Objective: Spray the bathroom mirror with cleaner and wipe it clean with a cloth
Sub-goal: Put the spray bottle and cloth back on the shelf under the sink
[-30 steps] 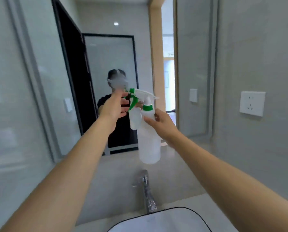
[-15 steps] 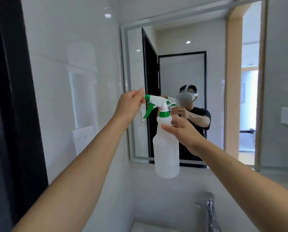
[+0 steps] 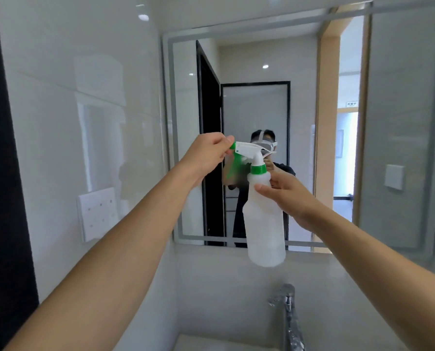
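A translucent white spray bottle with a green collar and green trigger hangs in front of the bathroom mirror. My right hand grips the bottle just below its neck. My left hand pinches the green nozzle tip at the front of the spray head. The mirror fills the upper right of the view and reflects a person holding the same bottle. No cloth is in view.
A chrome tap rises below the bottle over the edge of a white basin. A white socket plate sits on the glossy tiled wall to the left. A dark door edge borders the far left.
The view swung left then steadied, bringing the mirror's left edge and the tiled wall into sight. My left hand stays at the nozzle tip and my right hand keeps its hold on the bottle.
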Demonstrator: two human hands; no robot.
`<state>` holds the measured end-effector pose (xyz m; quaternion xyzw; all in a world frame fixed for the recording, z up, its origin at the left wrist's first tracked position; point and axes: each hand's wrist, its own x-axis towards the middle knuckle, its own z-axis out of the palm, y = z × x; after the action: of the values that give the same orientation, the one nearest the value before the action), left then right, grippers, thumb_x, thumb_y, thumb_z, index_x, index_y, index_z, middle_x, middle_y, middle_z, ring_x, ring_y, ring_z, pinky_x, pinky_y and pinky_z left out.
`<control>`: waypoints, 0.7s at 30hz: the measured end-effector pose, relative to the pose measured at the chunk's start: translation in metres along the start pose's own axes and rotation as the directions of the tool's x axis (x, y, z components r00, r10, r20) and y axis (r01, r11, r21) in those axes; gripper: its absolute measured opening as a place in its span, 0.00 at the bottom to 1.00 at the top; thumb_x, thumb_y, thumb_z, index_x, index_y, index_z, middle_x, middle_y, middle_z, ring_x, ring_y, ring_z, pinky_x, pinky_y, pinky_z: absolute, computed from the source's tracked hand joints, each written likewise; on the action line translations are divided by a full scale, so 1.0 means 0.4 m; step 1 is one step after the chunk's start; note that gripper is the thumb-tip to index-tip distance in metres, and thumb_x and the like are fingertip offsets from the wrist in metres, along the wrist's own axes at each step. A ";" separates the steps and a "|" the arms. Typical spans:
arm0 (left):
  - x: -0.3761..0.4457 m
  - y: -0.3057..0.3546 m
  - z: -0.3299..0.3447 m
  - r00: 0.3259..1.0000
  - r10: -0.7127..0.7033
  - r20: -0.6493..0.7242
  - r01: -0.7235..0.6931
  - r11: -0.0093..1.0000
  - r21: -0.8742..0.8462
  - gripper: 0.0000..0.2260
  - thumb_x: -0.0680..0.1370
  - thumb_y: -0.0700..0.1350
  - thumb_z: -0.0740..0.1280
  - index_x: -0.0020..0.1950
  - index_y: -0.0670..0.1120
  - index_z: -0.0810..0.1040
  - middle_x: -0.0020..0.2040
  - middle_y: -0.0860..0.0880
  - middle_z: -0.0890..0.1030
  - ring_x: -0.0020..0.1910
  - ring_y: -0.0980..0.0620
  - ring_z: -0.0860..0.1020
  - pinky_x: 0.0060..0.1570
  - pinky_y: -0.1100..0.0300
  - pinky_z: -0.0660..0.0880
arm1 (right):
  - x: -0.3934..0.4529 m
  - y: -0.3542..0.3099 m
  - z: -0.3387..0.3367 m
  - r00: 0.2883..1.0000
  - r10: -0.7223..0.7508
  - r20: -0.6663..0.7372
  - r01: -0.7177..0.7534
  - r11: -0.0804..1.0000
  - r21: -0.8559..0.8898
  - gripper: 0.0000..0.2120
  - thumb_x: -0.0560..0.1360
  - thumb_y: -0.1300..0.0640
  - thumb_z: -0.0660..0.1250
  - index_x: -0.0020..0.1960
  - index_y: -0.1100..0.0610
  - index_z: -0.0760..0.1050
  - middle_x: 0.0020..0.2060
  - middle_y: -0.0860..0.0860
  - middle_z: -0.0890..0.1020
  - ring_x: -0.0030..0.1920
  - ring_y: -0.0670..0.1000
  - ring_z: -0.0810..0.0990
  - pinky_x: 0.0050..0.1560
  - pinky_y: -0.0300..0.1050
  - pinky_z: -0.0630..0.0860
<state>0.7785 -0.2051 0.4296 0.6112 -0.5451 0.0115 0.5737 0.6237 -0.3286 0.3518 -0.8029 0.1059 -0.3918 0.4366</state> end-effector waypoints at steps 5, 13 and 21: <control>0.016 -0.008 0.048 0.994 0.079 0.070 -0.077 0.996 -0.037 0.10 0.82 0.42 0.63 0.43 0.41 0.77 0.31 0.55 0.76 0.30 0.59 0.70 0.38 0.64 0.68 | -0.028 0.002 -0.054 0.998 0.053 -0.031 -0.054 0.998 -0.034 0.10 0.79 0.56 0.67 0.60 0.53 0.79 0.55 0.53 0.83 0.56 0.56 0.82 0.57 0.54 0.80; 0.036 0.003 0.100 0.994 0.075 0.083 -0.072 0.997 -0.034 0.16 0.82 0.51 0.63 0.38 0.47 0.80 0.35 0.53 0.78 0.35 0.57 0.74 0.37 0.65 0.70 | -0.053 0.000 -0.106 0.996 0.050 -0.074 -0.054 0.997 -0.051 0.05 0.79 0.58 0.67 0.52 0.52 0.80 0.57 0.58 0.81 0.56 0.58 0.81 0.55 0.52 0.80; 0.063 0.017 0.147 0.989 0.097 0.114 -0.098 0.995 -0.001 0.15 0.82 0.46 0.64 0.43 0.37 0.80 0.32 0.53 0.74 0.33 0.57 0.73 0.46 0.60 0.73 | -0.067 0.023 -0.136 0.993 0.082 -0.089 -0.085 0.996 -0.022 0.05 0.80 0.57 0.66 0.53 0.49 0.79 0.56 0.50 0.83 0.53 0.52 0.84 0.49 0.44 0.81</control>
<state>0.7482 -0.2620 0.4303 0.5848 -0.6061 0.0061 0.5391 0.5681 -0.3540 0.3473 -0.7853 0.1636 -0.4067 0.4371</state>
